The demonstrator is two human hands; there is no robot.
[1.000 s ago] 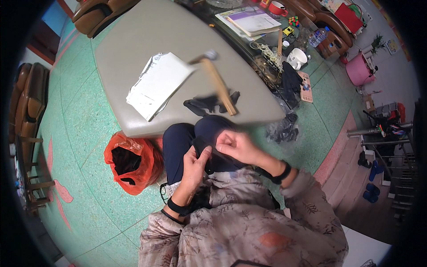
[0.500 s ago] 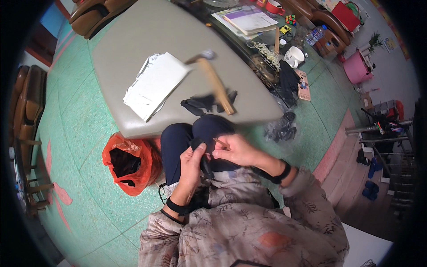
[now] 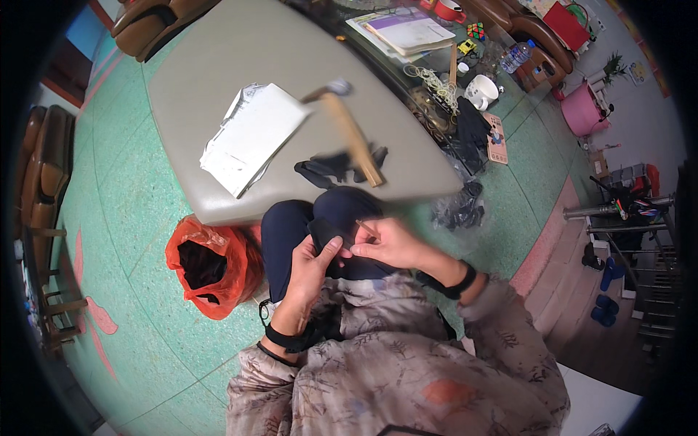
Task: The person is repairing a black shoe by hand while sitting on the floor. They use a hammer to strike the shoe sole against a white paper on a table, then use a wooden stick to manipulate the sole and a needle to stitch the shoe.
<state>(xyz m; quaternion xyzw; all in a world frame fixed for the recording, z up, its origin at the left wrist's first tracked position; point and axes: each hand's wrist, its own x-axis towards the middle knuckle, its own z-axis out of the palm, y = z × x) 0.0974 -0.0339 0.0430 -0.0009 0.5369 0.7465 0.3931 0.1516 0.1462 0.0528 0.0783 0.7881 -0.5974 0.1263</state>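
Above my lap, my left hand pinches a flat black piece of material between thumb and fingers. Close against it on the right, my right hand is closed on a thin brown stick-like tool, its tip pointing up and left. Fingers hide the tool's other end. Past my knees, on a grey padded surface, lies a hammer with a wooden handle. Black cloth scraps rest beside and partly under the handle. A white block of paper with ragged edges lies to their left.
An orange plastic bag with dark material inside stands on the green floor by my left leg. At the far right, a dark table holds papers, a white mug, tangled cord and a water bottle. Steps rise farther right.
The black piece has turned in my left hand and now shows a broader flat face. My right hand's brown tool has tilted slightly. Both hands stay close together.
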